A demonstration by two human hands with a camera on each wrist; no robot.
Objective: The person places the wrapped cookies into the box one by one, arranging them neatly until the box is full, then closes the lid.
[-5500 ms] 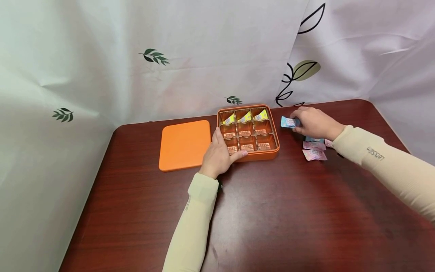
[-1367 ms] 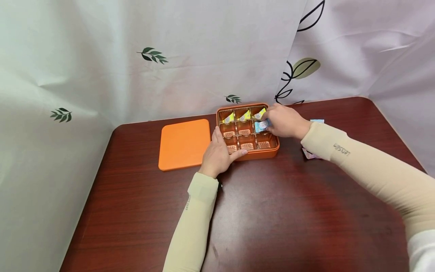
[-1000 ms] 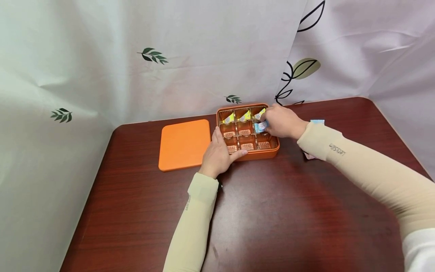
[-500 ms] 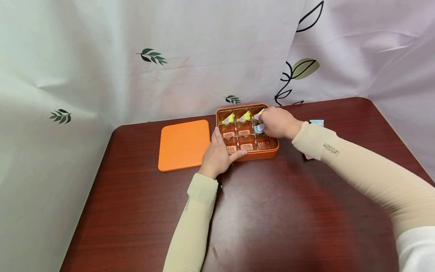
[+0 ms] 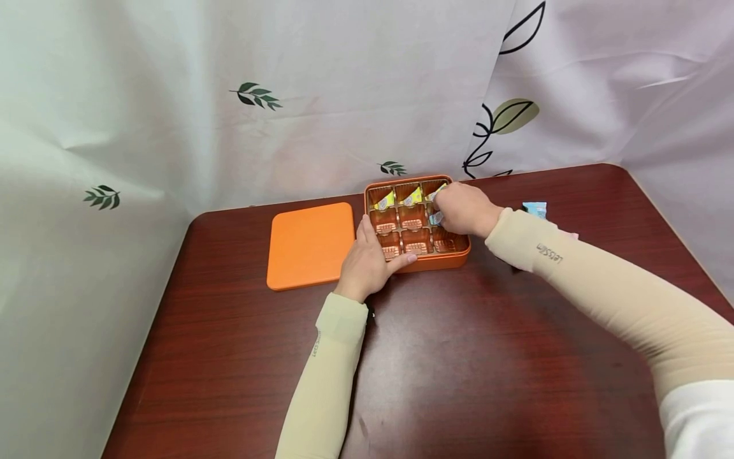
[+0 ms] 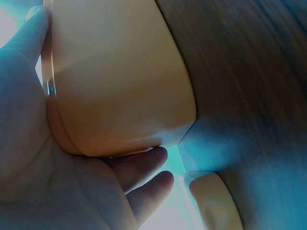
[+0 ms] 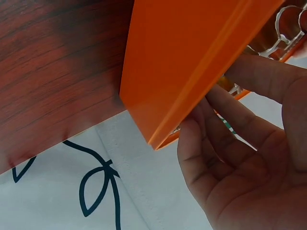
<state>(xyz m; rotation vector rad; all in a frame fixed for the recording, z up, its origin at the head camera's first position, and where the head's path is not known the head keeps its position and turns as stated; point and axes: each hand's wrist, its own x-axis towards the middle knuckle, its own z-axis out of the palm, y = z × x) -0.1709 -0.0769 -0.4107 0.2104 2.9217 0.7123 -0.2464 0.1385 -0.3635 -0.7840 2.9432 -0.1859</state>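
Observation:
An orange box with a divided gold inner tray stands at the back middle of the table. My left hand rests against its front left corner, fingers along the left side and thumb along the front rim. My right hand reaches over the right side and pinches a light blue wrapped candy low in the right compartment of the middle row; the fingers hide most of it. Several yellow wrapped candies sit in the back row. In the right wrist view, the fingertips dip behind the box wall.
The flat orange lid lies left of the box. Beyond the right forearm, another light blue candy and a sliver of a pink wrapper show; the sleeve covers the spot beside them. A white patterned cloth hangs behind the table.
My right hand has carried a blue candy from the table at right into the middle row's right compartment, and has since lowered slightly into it. The left hand stays put.

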